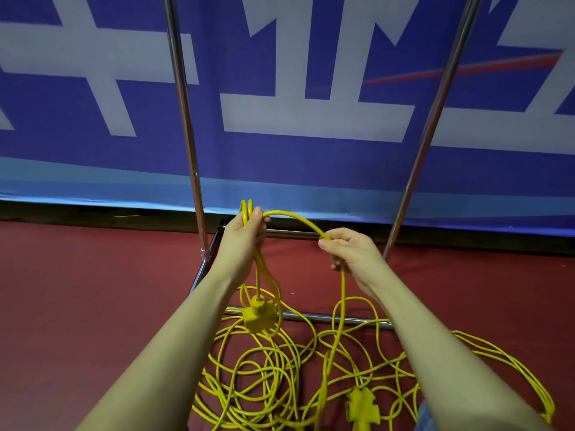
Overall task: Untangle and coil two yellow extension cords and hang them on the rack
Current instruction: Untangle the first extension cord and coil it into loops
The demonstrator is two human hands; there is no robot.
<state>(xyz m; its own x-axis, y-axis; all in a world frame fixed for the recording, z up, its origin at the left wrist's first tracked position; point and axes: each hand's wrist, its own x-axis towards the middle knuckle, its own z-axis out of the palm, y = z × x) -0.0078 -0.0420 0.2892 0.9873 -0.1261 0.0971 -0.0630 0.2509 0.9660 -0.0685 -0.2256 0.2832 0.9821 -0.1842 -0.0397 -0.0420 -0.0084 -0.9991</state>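
My left hand (249, 234), at centre frame, holds its grip curled round a small bundle of loops of yellow cord (247, 209); the loop tops stand just above my fingers, and the loops hang below the hand with a yellow socket block (259, 315) dangling at their lower end. From this bundle a single strand arches rightward (295, 217) to my right hand (351, 253), whose grip is curled round the strand, thumb laid along it; below this hand the strand drops straight down toward the floor. The remaining cord lies as a loose tangle (273, 374) on the red floor (93, 290) in the lower centre and lower right of the frame, some strands crossing the rack's low front bar (351, 320). A second yellow socket block (362, 402) lies in the tangle at lower centre-right. The rack's two chrome uprights, left (183, 119) and right (435, 119), rise on either side of my hands. A blue-and-white banner (311, 150) fills the upper frame behind the rack.
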